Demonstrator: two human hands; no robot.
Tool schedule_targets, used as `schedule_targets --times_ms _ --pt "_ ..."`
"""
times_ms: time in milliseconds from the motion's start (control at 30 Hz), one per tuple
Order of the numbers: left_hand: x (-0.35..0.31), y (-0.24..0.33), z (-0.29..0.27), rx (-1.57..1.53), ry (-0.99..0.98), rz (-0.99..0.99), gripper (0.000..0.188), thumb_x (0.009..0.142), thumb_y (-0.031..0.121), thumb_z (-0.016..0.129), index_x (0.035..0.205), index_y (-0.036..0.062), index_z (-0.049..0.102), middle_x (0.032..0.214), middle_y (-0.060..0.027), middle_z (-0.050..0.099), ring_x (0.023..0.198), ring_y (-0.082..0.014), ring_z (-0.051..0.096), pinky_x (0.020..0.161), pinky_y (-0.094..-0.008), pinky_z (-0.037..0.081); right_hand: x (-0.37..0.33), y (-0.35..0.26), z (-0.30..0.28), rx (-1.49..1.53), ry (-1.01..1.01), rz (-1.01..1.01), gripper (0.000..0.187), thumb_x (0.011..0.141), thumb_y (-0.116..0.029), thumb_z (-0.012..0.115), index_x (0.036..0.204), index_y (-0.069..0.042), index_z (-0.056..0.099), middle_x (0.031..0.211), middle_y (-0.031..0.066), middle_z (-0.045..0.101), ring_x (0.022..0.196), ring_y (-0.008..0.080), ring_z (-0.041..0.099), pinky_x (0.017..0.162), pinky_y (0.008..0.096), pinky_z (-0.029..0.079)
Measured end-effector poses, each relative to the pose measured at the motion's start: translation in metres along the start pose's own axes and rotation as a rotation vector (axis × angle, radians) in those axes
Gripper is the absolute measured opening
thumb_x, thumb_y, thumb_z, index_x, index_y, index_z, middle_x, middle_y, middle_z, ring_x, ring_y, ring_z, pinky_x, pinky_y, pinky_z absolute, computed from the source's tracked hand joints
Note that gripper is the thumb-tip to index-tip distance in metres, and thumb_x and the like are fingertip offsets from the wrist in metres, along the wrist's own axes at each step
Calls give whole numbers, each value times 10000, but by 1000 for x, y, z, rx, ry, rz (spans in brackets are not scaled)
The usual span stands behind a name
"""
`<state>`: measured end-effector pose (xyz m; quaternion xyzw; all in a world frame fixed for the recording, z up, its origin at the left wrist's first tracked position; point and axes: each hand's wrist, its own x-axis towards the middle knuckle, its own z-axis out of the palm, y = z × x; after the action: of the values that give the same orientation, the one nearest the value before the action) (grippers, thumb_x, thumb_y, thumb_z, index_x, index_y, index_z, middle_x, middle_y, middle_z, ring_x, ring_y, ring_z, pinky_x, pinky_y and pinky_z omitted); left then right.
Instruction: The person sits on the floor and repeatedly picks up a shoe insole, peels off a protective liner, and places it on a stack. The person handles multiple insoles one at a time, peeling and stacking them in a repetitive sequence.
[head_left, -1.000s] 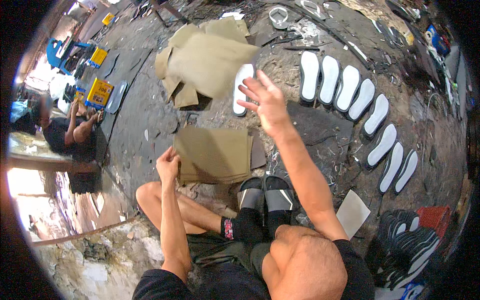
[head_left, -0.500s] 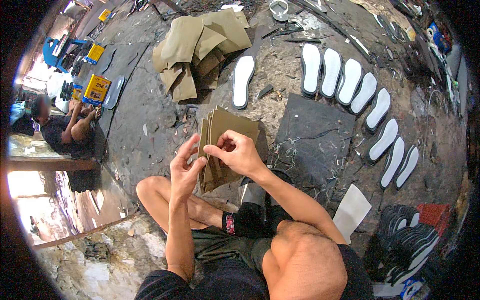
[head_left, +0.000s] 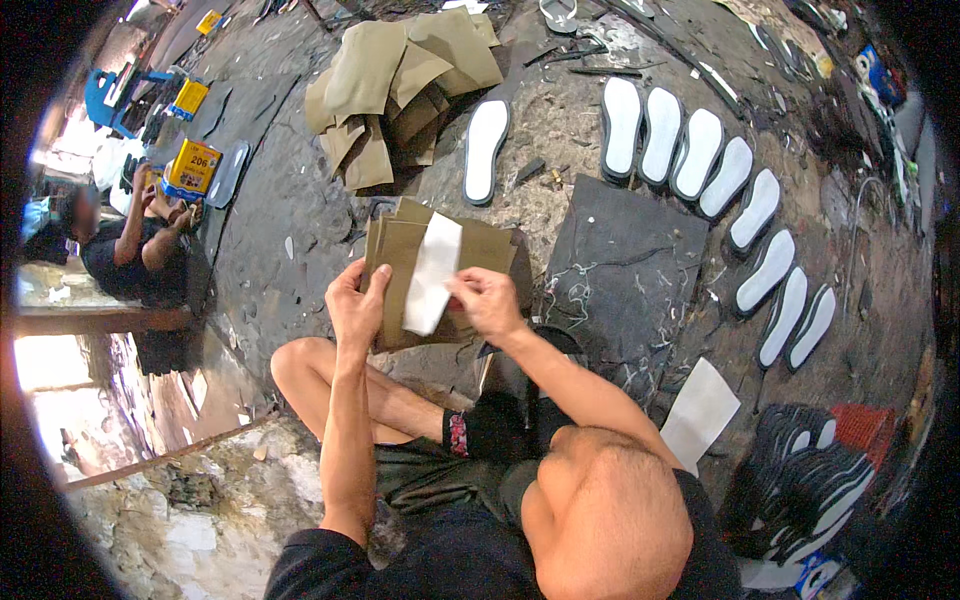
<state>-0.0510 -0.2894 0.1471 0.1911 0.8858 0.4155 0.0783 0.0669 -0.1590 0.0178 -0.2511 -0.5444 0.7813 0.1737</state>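
My left hand (head_left: 354,306) is closed around the left edge of a stack of brown sheets (head_left: 402,245), thumb on top, holding it above my crossed legs. Over the front of the stack lies a white piece of sheet (head_left: 432,272), long and narrow. Whether it is a separate strip or a brown sheet's pale underside turned over, I cannot tell. The thumb and fingers of my right hand (head_left: 488,302) pinch its right edge. Beyond the stack, a larger pile of brown sheets (head_left: 400,90) lies loosely heaped on the floor.
White-topped shoe soles (head_left: 698,155) curve along the right, with a single sole (head_left: 486,150) nearer the pile. A dark square mat (head_left: 625,270) and a white sheet (head_left: 703,410) lie right of my legs. Dark soles (head_left: 810,485) are stacked lower right. Another person (head_left: 135,235) sits far left beside yellow tins (head_left: 190,170).
The stack has tilted to face me more flatly, and the white piece has come into view across it. My right hand has shifted slightly right; my left hand now grips the stack's edge.
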Motion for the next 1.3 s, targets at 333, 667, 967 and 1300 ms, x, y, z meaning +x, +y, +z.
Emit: schedule_targets --times_ms 333,667,967,1300 --pt "18 -83 -21 -99 -27 -228 235 940 76 685 1131 -56 725 912 -28 730 762 -86 625 693 -255 515 -46 42 -183 -345 241 77 200 894 -153 749 987 24 751 911 103 765 823 148 706 750 298 555" --pt "31 -206 -30 -72 -158 -384 379 977 153 640 1288 -64 619 1128 -140 717 981 -190 662 892 -330 514 -127 -37 -337 44 758 30 154 944 -139 647 1016 -16 706 937 89 741 866 173 708 757 329 577" --pt "-114 31 153 -944 -741 -781 585 914 219 755 1370 -64 521 1276 -160 640 1142 -251 621 979 -376 495 -185 -59 -141 415 156 488 342 966 -204 673 1219 22 635 1192 162 696 988 245 702 843 390 588" --pt "-69 81 149 -810 -1052 -308 410 818 17 805 1193 -31 648 1081 -104 731 946 -184 697 871 -351 565 -142 -134 -262 -476 629 -365 1078 716 -284 914 1567 -50 294 1470 195 492 1358 288 480 1161 451 335"
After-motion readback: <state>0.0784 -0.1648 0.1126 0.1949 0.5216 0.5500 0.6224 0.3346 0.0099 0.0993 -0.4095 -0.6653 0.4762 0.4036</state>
